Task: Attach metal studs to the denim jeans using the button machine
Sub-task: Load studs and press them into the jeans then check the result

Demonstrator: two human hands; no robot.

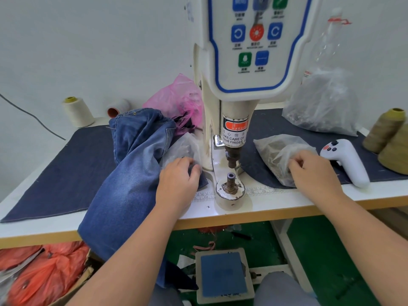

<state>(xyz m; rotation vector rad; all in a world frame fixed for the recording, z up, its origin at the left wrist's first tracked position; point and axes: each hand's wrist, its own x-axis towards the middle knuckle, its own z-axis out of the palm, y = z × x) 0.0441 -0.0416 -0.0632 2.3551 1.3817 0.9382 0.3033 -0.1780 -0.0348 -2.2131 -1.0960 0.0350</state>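
The button machine [234, 85] stands at the table's middle, its punch [231, 159] raised above the lower die [231, 181]. Blue denim jeans [132, 164] lie to its left and hang over the front edge. My left hand [178, 180] lies on the jeans beside the die, fingers curled round the denim edge, next to a clear bag of studs [183, 149]. My right hand [313, 171] reaches into a second clear bag of studs [278, 155] right of the machine, fingers curled; what they hold is hidden.
A dark denim mat [66, 173] covers the table. A pink bag [176, 98], cream thread cones [78, 111] and a big clear bag [322, 102] sit behind. A white controller [346, 162] and olive cones [388, 133] lie right. A foot pedal [223, 274] sits below.
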